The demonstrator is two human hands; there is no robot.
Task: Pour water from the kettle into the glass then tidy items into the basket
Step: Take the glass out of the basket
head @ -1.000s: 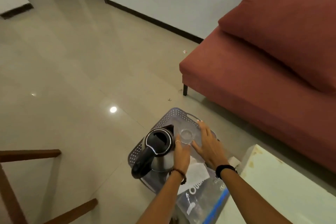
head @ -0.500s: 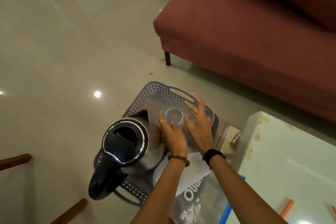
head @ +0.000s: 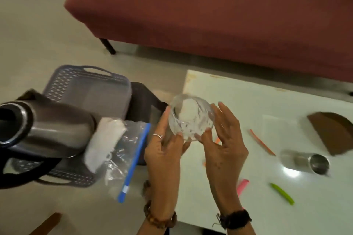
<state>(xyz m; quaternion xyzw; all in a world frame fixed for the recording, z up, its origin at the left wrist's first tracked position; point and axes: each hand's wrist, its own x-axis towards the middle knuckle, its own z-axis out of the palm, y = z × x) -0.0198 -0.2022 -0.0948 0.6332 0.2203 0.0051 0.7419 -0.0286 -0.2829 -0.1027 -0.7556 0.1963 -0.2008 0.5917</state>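
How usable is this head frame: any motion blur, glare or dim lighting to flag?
Head view: dim, warm indoor light; motion blur smears the kettle and the glass held between left hand and right hand; a bright ceiling-light glare sits on the glossy white table beside the steel cup.

Clear glass [head: 191, 118], round-bodied, tilted with mouth toward the upper left, held off the tabletop's left edge between both hands. Steel kettle [head: 47, 129] with black rim and handle, standing in the grey perforated basket [head: 89, 86] on the floor, at its near left end.
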